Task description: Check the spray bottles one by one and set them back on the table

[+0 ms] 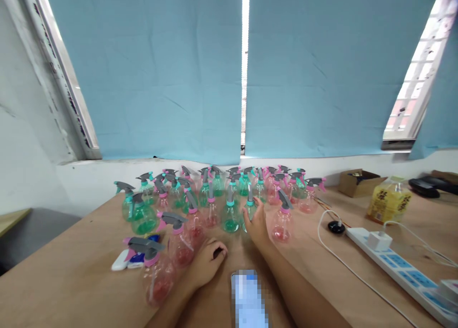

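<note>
Desk [89,251], brown wood, runs below a window covered by blue blinds [161,70].

Spray bottles [214,199], pink and green, stand in a dense cluster at the middle and back of the desk. All are tinted see-through plastic with grey trigger heads. A thin tube shows inside the nearer ones; any liquid in them cannot be told.

Power strip [400,268], white, lies at the right, with a white plug [378,241] seated in it.

Yellow-labelled jug [389,200] stands behind the strip, its fill yellowish. Cardboard box [359,181] sits open beside it; the contents are dark and not identifiable.

Right hand [256,227] reaches forward to the green bottle [249,202] at the front middle of the cluster, fingers and thumb laid against its body. Whether the grip is closed cannot be told. This bottle stands upright, long axis vertical. Its trigger head is seen narrow, end-on, so which way the nozzle faces is unclear.

Left hand [209,262] rests on the desk, curled into a loose fist with nothing seen in it, just beside a pink bottle [184,251].
</note>
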Available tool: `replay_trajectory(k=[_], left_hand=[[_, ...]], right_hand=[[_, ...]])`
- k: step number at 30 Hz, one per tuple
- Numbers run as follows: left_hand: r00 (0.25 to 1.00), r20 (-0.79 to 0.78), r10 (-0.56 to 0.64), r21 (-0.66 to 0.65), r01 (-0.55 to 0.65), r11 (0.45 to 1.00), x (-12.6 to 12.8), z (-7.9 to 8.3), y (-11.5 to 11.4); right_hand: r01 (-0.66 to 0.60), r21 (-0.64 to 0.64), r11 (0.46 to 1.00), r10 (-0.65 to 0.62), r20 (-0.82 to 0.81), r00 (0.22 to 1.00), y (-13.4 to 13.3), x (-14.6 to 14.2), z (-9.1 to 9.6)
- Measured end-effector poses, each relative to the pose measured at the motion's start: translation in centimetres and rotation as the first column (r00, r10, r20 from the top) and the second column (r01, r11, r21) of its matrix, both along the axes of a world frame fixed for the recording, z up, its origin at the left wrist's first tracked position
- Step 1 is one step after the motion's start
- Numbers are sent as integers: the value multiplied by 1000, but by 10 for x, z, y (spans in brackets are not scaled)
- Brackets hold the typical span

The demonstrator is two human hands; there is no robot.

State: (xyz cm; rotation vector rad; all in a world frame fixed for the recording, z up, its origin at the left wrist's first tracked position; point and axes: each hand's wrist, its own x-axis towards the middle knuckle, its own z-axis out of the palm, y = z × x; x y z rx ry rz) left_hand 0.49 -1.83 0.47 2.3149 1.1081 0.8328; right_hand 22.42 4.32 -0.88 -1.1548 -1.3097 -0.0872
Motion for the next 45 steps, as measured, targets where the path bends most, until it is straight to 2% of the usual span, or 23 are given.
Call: replay_trajectory(k=[3,5,10,13,15,17,19,22,24,27,30,33,36,41,45], left_hand=[[1000,1,2,3,-2,1000,0,0,0],[1000,2,3,5,-3,1000,0,0,0],[1000,-3,-9,-9,9,1000,-1,1,0],[1000,-3,-10,-18,10,1000,-1,1,-1],[1000,-4,-7,-15,7,1000,-1,2,-1],[1000,-7,-8,-6,8,1000,0,2,-1],[1000,-8,-9,-1,9,1000,0,3,-1],[1000,-11,-10,0,10,1000,0,3,-1],[1000,-13,-8,3,8,1000,0,4,-1],[1000,-15,-10,7,10,1000,0,3,-1],[1000,-19,-10,12,10,1000,0,2,-1],[1000,-22,-15,5,15,1000,0,1,0],[1000,-20,-23,6,23,1000,-1,1,0],[999,-22,-34,16,35,999,-1,1,0],[999,-30,-33,27,34,999,0,2,-1]], right_hand=[[-12,25,1000,13,-49,999,-4,-1,5],[-10,68,998,14,-67,998,-12,-3,15],[-22,216,976,33,-47,998,-41,0,60],[59,286,957,-54,-26,998,-55,17,86],[147,279,949,-149,-16,989,-58,38,96],[255,220,942,-266,20,964,-57,62,98],[319,44,947,-321,54,946,-53,85,94],[208,-279,937,-188,94,978,-50,109,81],[152,-368,917,-101,155,983,-50,117,73],[126,-349,929,-40,243,969,-58,116,66],[65,-298,952,18,268,963,-70,102,65],[-85,-275,958,147,213,966,-82,78,63],[-288,-227,930,310,67,948,-85,52,57],[-563,-191,804,553,-108,826,-72,25,52],[-756,-158,635,719,-237,653,-59,11,59]])
